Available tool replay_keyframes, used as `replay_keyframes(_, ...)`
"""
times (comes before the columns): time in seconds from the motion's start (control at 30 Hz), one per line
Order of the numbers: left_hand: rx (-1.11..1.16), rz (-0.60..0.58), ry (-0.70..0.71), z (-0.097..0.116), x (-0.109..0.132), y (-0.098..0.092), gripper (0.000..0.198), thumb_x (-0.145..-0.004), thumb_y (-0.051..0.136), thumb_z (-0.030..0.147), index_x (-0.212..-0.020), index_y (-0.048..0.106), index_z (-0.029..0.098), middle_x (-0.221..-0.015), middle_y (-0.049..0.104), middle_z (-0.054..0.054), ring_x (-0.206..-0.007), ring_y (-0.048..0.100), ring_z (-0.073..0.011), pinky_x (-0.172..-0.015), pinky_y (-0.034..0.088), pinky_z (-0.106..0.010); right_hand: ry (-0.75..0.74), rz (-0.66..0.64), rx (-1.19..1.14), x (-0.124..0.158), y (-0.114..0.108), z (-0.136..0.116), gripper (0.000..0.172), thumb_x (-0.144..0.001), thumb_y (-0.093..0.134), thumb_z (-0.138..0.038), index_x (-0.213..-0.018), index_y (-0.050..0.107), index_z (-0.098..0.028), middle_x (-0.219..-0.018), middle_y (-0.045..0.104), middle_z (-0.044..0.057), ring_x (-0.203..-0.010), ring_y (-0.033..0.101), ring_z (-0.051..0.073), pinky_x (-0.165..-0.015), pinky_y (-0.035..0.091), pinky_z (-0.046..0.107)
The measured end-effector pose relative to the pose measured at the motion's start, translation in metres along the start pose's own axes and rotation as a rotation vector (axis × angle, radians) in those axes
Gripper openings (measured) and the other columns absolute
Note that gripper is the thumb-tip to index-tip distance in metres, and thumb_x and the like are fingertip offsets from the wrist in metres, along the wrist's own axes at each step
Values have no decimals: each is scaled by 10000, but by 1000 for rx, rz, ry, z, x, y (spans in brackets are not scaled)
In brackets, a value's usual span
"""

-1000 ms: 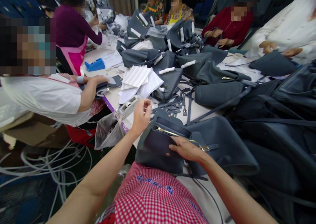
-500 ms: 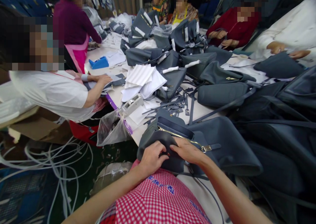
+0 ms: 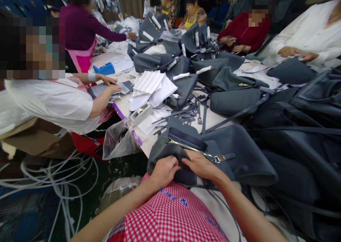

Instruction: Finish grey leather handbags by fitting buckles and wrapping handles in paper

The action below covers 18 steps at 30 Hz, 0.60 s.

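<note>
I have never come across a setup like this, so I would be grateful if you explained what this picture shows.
There is no machine doing the handling: a person works with two bare hands, and a camera worn on the head looks forward and down past a checked apron. The left hand and right hand are close together on a dark grey bag with a gold zip. Their fingertips are partly hidden, so the exact grip is hard to tell. On the pale table beyond lie loose straps, white sheets and a heap of similar bags. Co-workers around the table use their own hands, separate from these two.
</note>
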<state>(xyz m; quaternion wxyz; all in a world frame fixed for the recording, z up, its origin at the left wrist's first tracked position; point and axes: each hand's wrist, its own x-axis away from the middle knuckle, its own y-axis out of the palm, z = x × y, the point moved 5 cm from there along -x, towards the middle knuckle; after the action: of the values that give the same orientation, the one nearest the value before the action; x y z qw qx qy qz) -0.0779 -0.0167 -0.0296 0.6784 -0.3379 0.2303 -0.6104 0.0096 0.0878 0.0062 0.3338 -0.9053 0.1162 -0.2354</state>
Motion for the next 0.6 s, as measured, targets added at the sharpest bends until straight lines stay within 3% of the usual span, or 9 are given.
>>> replay_keyframes(0.17,-45,-41,28,7,1,7,127,-920,509,166,-807,566,171,-854,630,-45,-822,596,-184,-772,463,-287,18,11,29,-3,0,4,292,-874,477,-186,-1105,656,-180,-1200,694,94,-1102,626,233,-976,441,359)
replay_keyframes(0.23,-27,-113,106,16,7,7,98,-892,562,174,-795,574,177,-835,635,-23,-789,594,-162,-740,456,-256,29,16,51,-4,2,5,278,-882,479,-184,-1094,657,-168,-1201,693,100,-1119,622,231,-986,437,352)
replay_keyframes(0.3,27,-207,215,26,15,1,131,-877,609,215,-753,584,184,-771,632,12,-714,582,-127,-679,439,-218,42,25,84,-4,5,5,271,-897,481,-192,-1106,651,-160,-1202,693,108,-1133,620,230,-987,439,344)
replay_keyframes(0.37,48,-209,251,25,23,-20,228,-905,585,278,-697,591,184,-698,619,22,-654,567,-113,-646,434,-213,64,47,135,-2,9,4,277,-912,484,-205,-1137,638,-154,-1196,694,125,-1137,624,242,-972,450,354)
replay_keyframes(0.43,-33,-39,163,10,27,-55,296,-943,502,307,-698,615,186,-706,632,-2,-698,590,-138,-704,471,-248,96,74,201,2,14,-1,281,-917,489,-208,-1148,631,-139,-1152,707,156,-1104,647,275,-933,474,383)
replay_keyframes(0.5,-170,222,57,-9,29,-97,227,-941,427,233,-946,650,193,-942,682,-59,-923,625,-198,-842,506,-332,123,95,270,6,20,-9,265,-910,494,-198,-1119,639,-123,-1045,735,181,-996,694,304,-848,512,402)
replay_keyframes(0.57,-318,474,23,-16,28,-131,360,-917,413,203,-1247,554,169,-1254,608,-139,-1201,540,-279,-1006,450,-473,128,108,326,8,27,-19,239,-892,508,-175,-1079,649,-124,-938,753,179,-876,725,309,-754,537,390)
replay_keyframes(0.6,-358,541,48,-14,24,-142,422,-916,427,213,-1330,490,157,-1338,559,-160,-1263,499,-296,-1043,422,-506,121,117,348,8,29,-24,230,-881,514,-158,-1062,653,-127,-913,756,177,-844,731,306,-726,542,380)
